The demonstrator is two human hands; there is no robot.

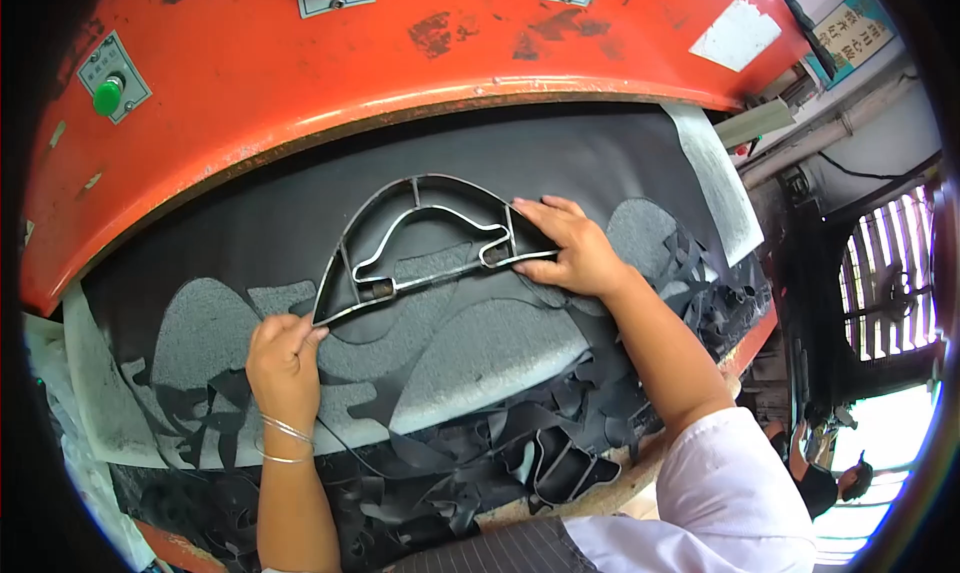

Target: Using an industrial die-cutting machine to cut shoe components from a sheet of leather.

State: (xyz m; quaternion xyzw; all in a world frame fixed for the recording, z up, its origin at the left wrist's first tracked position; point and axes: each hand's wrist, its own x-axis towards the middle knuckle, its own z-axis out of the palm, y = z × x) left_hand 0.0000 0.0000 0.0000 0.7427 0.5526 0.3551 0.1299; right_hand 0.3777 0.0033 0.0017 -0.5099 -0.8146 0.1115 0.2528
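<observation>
A half-moon steel cutting die (440, 278), with an inner curved blade and short cross braces, lies over a black sheet (580, 143). My left hand (283, 363) pinches its left corner between thumb and fingers. At the right corner, my right hand (582, 255) grips the frame, fingers along the outer curve and thumb at the straight edge. Around and beneath the die, curved openings in the sheet show a grey, grainy surface (490, 348). Whether the die rests flat or is slightly raised I cannot tell.
An orange press (400, 63) with green buttons and a red button spans the far side. Black scraps (430, 503) heap along the near edge, with a smaller metal die (570, 473) among them. Another person (830, 481) is at the far right.
</observation>
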